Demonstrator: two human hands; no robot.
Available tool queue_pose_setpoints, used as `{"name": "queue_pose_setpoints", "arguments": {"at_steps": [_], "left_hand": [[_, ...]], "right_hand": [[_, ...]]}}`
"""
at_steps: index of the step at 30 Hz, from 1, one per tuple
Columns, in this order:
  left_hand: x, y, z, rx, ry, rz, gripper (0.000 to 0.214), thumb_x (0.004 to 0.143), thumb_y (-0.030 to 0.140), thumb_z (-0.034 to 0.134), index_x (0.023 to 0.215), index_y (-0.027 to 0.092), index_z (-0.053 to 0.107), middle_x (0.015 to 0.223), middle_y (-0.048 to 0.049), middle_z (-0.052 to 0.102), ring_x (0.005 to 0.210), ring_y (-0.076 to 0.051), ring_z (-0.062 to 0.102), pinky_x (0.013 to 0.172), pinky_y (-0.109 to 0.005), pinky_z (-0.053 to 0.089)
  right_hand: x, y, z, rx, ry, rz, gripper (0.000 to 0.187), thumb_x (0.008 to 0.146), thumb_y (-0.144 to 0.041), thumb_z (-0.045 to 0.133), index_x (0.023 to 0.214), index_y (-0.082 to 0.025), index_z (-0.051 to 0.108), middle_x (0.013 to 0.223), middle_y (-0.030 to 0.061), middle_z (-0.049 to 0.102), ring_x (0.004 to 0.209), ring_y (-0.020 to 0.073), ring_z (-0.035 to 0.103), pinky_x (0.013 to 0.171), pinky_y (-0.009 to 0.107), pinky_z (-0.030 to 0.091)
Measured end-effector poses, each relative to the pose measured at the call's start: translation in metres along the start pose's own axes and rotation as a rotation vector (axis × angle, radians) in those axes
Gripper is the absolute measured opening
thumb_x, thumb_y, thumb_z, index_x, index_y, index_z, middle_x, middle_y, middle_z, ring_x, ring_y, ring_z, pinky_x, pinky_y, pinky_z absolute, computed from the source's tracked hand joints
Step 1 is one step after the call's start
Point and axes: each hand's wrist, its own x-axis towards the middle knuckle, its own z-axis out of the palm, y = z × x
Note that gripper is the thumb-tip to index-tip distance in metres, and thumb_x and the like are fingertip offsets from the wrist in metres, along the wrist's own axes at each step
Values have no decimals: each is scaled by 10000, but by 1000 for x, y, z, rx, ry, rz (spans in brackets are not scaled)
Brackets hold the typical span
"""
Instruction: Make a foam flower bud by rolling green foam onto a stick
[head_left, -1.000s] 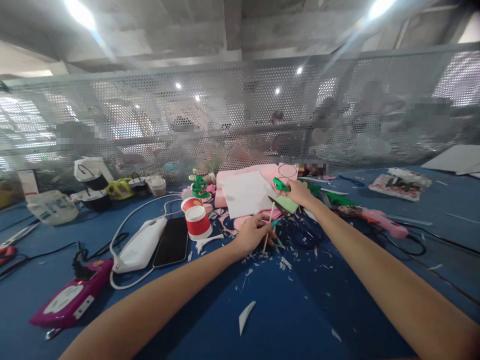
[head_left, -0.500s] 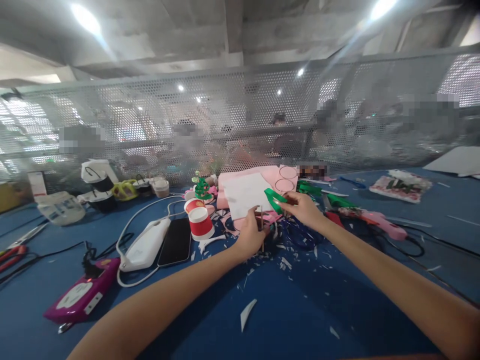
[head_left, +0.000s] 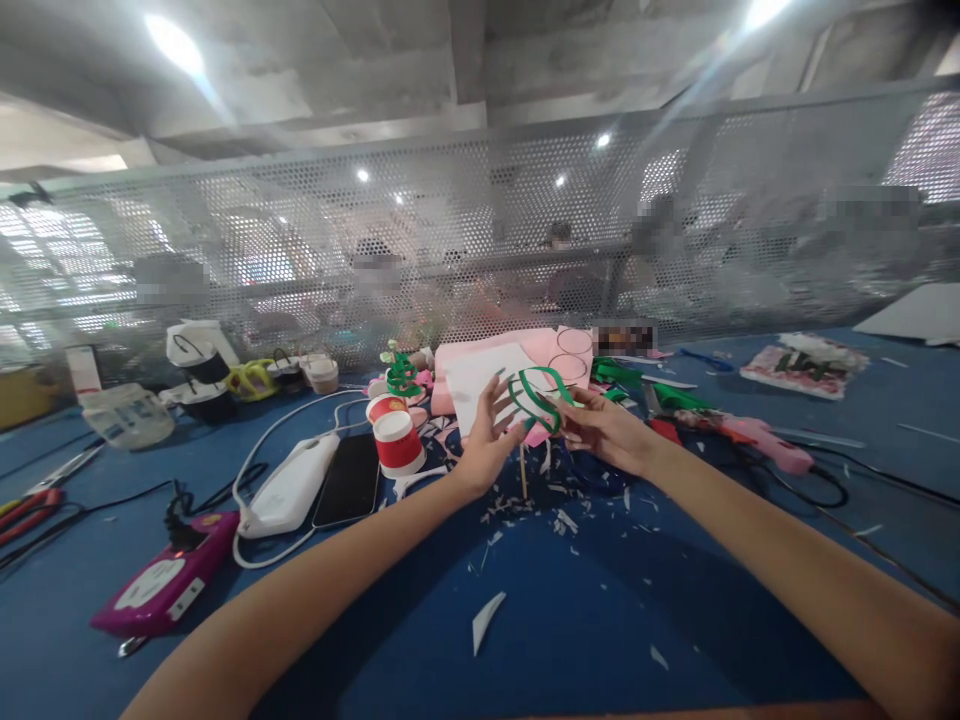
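Both hands meet above the blue table [head_left: 570,620]. My left hand [head_left: 486,442] pinches a thin wooden stick [head_left: 523,474] that stands upright, its other fingers spread. My right hand [head_left: 604,428] pinches a curled green paper strip [head_left: 534,394], whose loops reach across to the left hand's fingertips over the top of the stick. Small white and pink paper scraps [head_left: 559,518] lie on the table below the hands.
Behind the hands lie pink foam sheets [head_left: 517,352] with white paper, red paper cups [head_left: 396,440], a small green spiral tree [head_left: 403,374]. Left: phone [head_left: 347,480], white power bank [head_left: 289,487], purple power strip [head_left: 161,585]. Right: pink glue gun [head_left: 757,440]. A perforated metal screen [head_left: 480,240] closes the back.
My right hand brought the green strip from the pink foam toward the left hand. The stick has been raised upright and the left fingers have opened around the strip's loops.
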Motion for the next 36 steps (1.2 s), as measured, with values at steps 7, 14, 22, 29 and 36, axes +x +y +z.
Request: {"name": "queue_pose_setpoints", "arguments": {"at_steps": [7,14,22,29,36], "left_hand": [[-11,-4,2,17,-106,-34,603,753,255,598,1279,268,304,1285,-94,404,1011,-159,531,884,-323,441],[-10,1,4,-13,-91,-49,633,675,258,677,1225,256,364,1249,-85,421,923,-153,564,775,-281,486],[-4,-8,2,40,24,-108,441,708,257,630,1115,196,472,1030,-53,571,834,-129,576,723,-242,480],[-3,-12,-2,66,67,-59,472,661,166,643,1114,206,521,1072,-63,615,984,-184,576,818,-294,475],[-3,-7,1,44,95,-106,385,675,239,649,1052,167,619,1062,-62,653,1004,-215,586,927,-375,433]], "right_hand": [[2,2,-1,73,-28,36,250,705,-339,648,845,-213,485,618,-60,441,436,52,354,399,199,278],[2,2,-2,-10,6,14,233,730,-374,610,804,-208,465,590,-60,436,417,59,360,390,203,298],[-1,19,7,-614,13,-339,213,736,-400,586,758,-210,494,640,-31,521,492,112,472,479,251,399],[-1,11,-7,-1289,153,-824,143,830,-254,484,778,-212,610,771,45,622,825,208,515,768,358,405],[-5,3,-11,-1411,180,-941,181,846,-224,461,840,-224,642,823,45,664,896,217,501,820,374,396]]}}
